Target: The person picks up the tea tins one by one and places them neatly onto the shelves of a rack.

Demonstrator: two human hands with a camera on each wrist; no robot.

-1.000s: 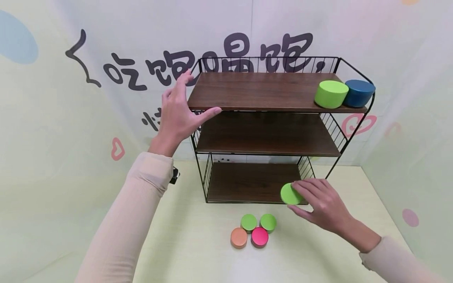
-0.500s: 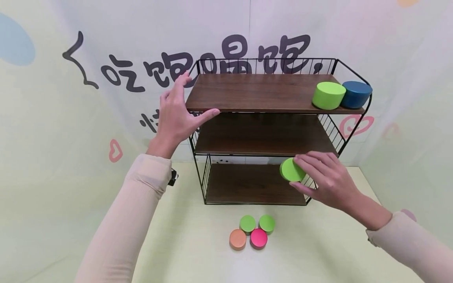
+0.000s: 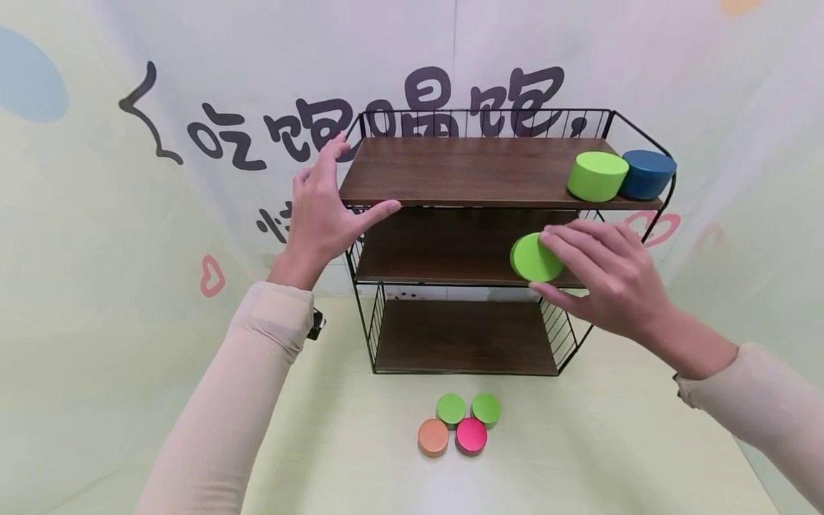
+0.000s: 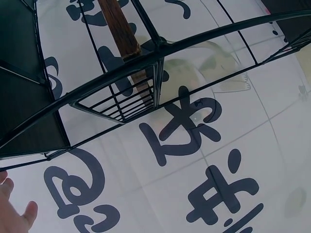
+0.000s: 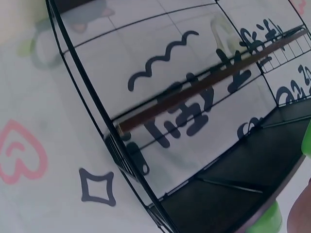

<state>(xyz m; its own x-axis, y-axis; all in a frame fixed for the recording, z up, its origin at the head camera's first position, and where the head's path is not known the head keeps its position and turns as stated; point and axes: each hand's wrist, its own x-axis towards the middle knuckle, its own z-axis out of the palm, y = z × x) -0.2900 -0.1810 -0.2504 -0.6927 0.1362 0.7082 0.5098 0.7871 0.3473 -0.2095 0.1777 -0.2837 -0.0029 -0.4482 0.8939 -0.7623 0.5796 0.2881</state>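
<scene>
Three-tier rack (image 3: 479, 172): thin black wire frame with railed sides, carrying three flat boards of dark brown wood grain, standing on a pale yellow-green tabletop (image 3: 579, 458) before a printed backdrop. Left hand (image 3: 325, 207): fingers straight and spread, thumb lying along the front edge of the top board at its left end, fingertips at the wire corner. Right hand (image 3: 601, 275): fingers curled round a green tin (image 3: 534, 257), a short, smooth, matt lime cylinder tilted so its flat round face shows; it is held in the air before the right part of the middle board. Top board, right end: a larger lime cylinder (image 3: 597, 175) touching a dark blue cylinder (image 3: 646, 174). Tabletop, in front of the rack: four small round tins (image 3: 458, 423) clustered together, two green, one orange, one pink.
</scene>
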